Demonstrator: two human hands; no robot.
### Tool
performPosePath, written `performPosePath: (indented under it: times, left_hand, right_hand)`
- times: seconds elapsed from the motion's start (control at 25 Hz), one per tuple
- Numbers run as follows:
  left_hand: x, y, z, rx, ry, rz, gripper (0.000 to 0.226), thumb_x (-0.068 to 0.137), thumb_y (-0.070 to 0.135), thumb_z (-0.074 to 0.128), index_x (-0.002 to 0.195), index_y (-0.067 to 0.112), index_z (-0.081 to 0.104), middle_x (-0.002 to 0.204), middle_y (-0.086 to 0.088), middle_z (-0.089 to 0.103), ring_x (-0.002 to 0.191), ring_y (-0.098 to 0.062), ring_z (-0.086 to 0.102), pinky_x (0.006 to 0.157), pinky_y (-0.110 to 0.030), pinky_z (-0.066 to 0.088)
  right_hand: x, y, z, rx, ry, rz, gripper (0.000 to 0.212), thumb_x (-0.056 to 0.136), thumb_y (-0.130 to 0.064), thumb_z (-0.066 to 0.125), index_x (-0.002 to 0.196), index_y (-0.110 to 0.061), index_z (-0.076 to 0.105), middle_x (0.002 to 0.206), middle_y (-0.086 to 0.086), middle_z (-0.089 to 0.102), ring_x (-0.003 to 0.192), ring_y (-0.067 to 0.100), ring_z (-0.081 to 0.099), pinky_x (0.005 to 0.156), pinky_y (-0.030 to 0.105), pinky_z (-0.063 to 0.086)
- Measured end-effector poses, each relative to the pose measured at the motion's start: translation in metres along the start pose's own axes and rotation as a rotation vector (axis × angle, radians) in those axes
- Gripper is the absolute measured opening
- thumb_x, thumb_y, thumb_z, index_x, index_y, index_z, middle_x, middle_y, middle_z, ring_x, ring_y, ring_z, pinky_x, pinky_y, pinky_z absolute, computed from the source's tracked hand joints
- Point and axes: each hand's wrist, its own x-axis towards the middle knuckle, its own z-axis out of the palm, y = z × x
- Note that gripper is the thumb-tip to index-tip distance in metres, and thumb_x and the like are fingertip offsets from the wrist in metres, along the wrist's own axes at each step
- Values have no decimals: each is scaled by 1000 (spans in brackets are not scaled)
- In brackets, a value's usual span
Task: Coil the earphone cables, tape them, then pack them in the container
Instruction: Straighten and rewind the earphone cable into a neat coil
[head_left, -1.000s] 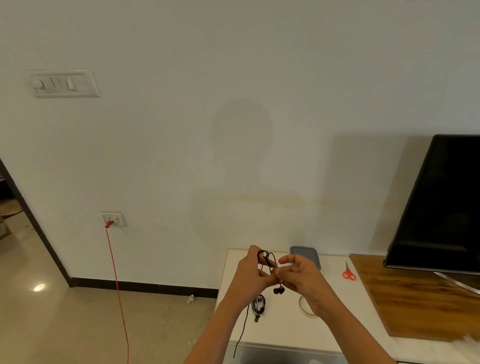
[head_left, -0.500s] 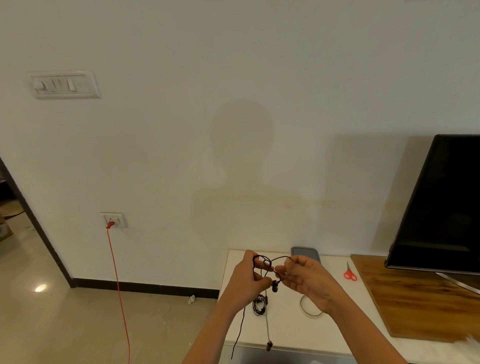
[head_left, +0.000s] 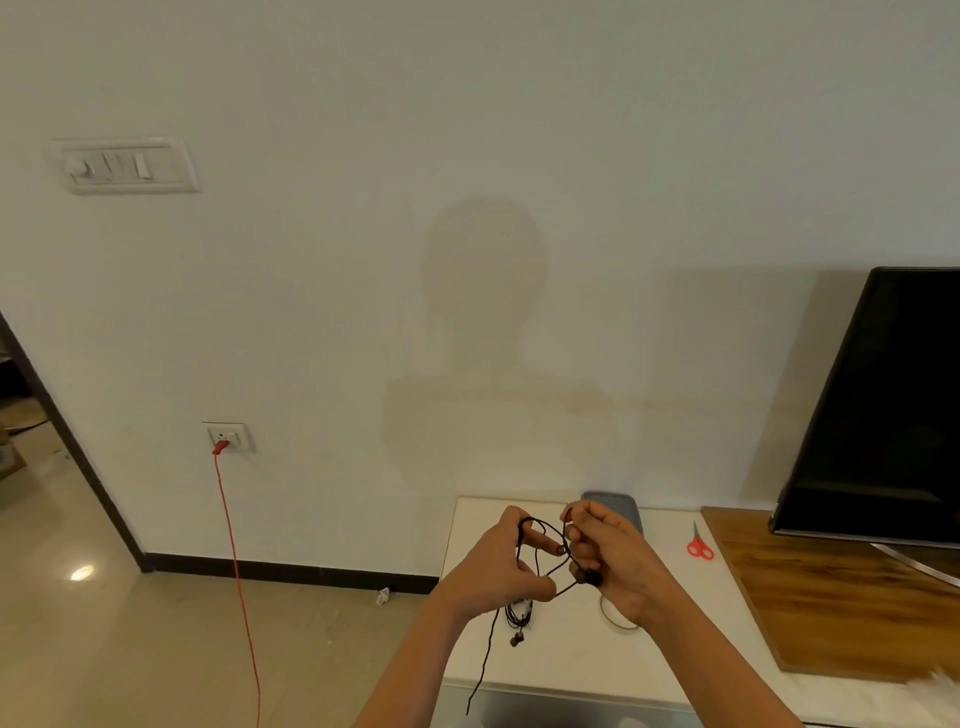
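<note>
A black earphone cable is stretched in loops between both hands above the white table. My left hand has the loops around its fingers, and a loose end hangs down past the table's front edge. My right hand pinches the cable with an earbud at its fingers. A second, coiled black earphone lies on the table under my left hand. A roll of clear tape lies below my right hand. The grey container sits at the back, partly hidden by my right hand.
Red scissors lie right of the container. A wooden board carries a black TV at the right. A red cord hangs from a wall socket at the left, over the tiled floor.
The hanging earbud end has been drawn up to my right hand, which has risen slightly. The loops between the hands are wider than a second ago.
</note>
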Motion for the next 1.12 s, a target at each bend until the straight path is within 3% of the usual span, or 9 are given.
performPosePath:
  times: [0.2, 0.32, 0.4, 0.52, 0.64, 0.72, 0.88, 1.0, 1.12]
  left_hand:
    - [3, -6, 10, 262, 153, 64, 44, 75, 11, 65, 106, 22, 38, 112, 16, 60, 61, -12, 59, 54, -22, 44]
    - [7, -13, 15, 712, 262, 101, 39, 80, 8, 56, 112, 18, 36, 109, 10, 60, 65, -18, 56, 50, -19, 36]
    - [10, -17, 15, 795, 293, 109, 38, 81, 4, 51, 114, 15, 36, 109, 7, 62, 61, -16, 49, 46, -16, 27]
    - [9, -17, 15, 351, 260, 45, 38, 77, 8, 61, 106, 18, 38, 109, 10, 64, 57, -13, 48, 51, -18, 37]
    - [4, -9, 7, -50, 175, -8, 40, 72, 10, 70, 100, 17, 42, 105, 9, 70, 60, -15, 50, 61, -27, 44]
    - [1, -6, 2, -141, 140, -5, 43, 68, 15, 73, 97, 16, 41, 106, 13, 71, 67, -15, 57, 71, -32, 48]
    - [0, -6, 2, -207, 120, 30, 46, 69, 19, 78, 101, 20, 45, 114, 17, 68, 77, -15, 63, 89, -41, 51]
    - [0, -7, 3, -244, 120, 49, 47, 70, 18, 81, 100, 24, 46, 118, 11, 65, 76, -15, 66, 91, -43, 52]
    - [-1, -7, 2, -246, 107, 45, 54, 65, 21, 84, 103, 18, 46, 114, 7, 62, 72, -16, 59, 83, -37, 52]
  right_hand:
    - [2, 3, 3, 459, 53, 257, 19, 97, -3, 45, 81, 1, 56, 56, 9, 53, 34, 5, 41, 35, 11, 40]
    - [2, 6, 0, 400, 127, 169, 17, 95, -2, 49, 82, 4, 59, 60, 10, 54, 34, 5, 44, 37, 13, 45]
    - [1, 5, -2, 381, 148, 139, 16, 95, -6, 51, 85, 3, 60, 62, 7, 55, 33, 3, 41, 35, 12, 41]
    - [1, 0, -9, 335, 106, 157, 16, 96, -9, 49, 88, -1, 60, 64, 5, 57, 35, 3, 40, 33, 12, 37]
    - [2, -2, -17, -54, 116, 55, 17, 96, -12, 52, 92, -1, 65, 77, 9, 60, 48, 8, 49, 44, 17, 45]
    - [1, 0, -21, -282, 141, -43, 16, 94, -13, 56, 96, -3, 68, 84, 9, 62, 61, 15, 56, 54, 23, 52]
    - [-4, 7, -19, -428, 74, -103, 11, 85, -9, 68, 96, -11, 69, 85, 15, 69, 73, 22, 67, 71, 32, 59]
    - [-6, 12, -16, -451, 47, -121, 9, 83, -6, 69, 91, -10, 69, 81, 17, 70, 71, 23, 68, 70, 32, 59]
    - [-6, 11, -14, -419, 95, -205, 5, 84, -6, 68, 88, -8, 69, 80, 16, 70, 69, 22, 68, 69, 31, 58]
